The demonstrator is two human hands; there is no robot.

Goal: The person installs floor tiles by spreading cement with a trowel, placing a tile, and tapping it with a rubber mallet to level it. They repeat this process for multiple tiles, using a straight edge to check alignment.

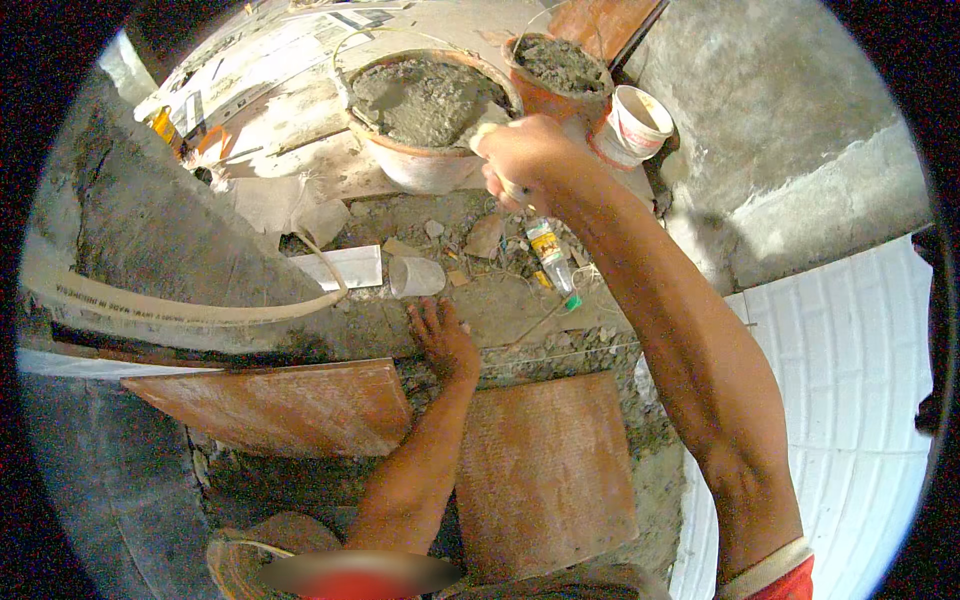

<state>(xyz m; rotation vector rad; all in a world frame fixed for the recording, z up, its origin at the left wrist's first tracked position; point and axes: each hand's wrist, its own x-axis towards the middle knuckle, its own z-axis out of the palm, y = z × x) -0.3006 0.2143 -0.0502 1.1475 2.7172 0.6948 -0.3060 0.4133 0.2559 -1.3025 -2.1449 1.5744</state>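
Note:
My left hand (443, 340) rests with fingers spread on the dusty concrete ledge (515, 320), between a brown tile (270, 395) and a translucent plastic cup (417, 275). Another brown tile (545, 470) lies below it, beside my forearm. My right hand (525, 165) is closed at the right rim of a bucket (425, 165) full of wet grey mortar (410, 100); what its fingers hold is mostly hidden. A plastic bottle (550, 255) with a yellow label and green cap lies below that hand.
Behind are a second mortar bucket (560, 100) and a white bucket (635, 135). A concrete wall (800, 100) and white panel (820, 380) stand on the right. A hose (200, 310) curves across the left. Rubble and a white tile strip (340, 267) lie on the ledge.

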